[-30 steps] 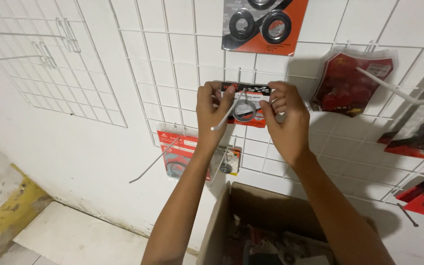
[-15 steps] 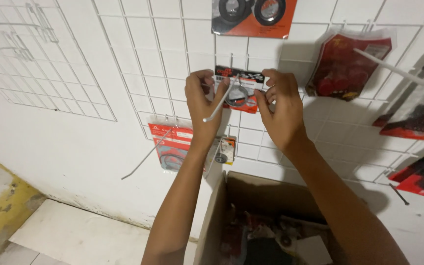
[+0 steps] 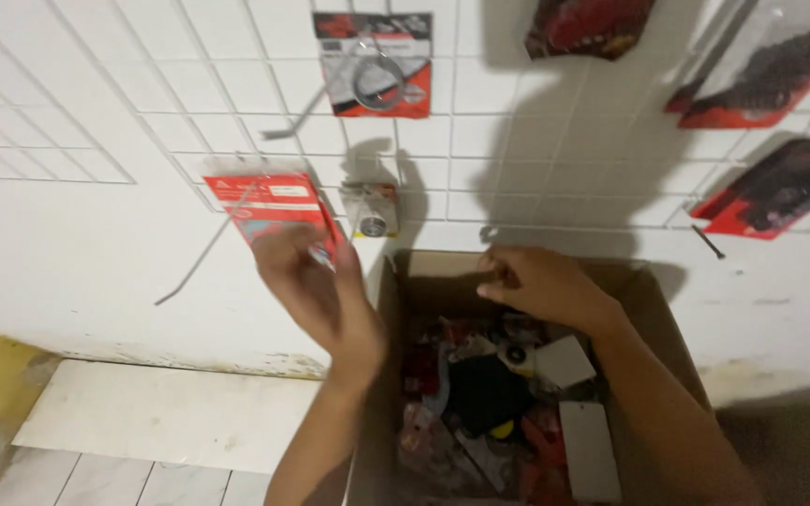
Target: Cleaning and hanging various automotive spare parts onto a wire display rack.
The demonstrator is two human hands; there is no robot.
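My left hand (image 3: 319, 292) is blurred in mid-air in front of a red flat packet (image 3: 269, 201) that hangs low on the white wire grid (image 3: 480, 122). Whether it holds anything is unclear. My right hand (image 3: 541, 281) hovers over the back of an open cardboard box (image 3: 653, 309) with its fingers bent downward and nothing in them. A red-and-black packet with ring-shaped parts (image 3: 374, 66) hangs on a hook high on the grid, above both hands and free of them.
The box holds several small packets and parts, red, black and white (image 3: 508, 394). A small round part in a blister pack (image 3: 372, 211) hangs beside the red packet. More red-backed packets (image 3: 771, 192) hang at right. A bare wire hook (image 3: 201, 258) sticks out at left.
Both hands let go of the ring packet, which now hangs on the grid. They dropped down, the right one to the box. The view tilted downward.
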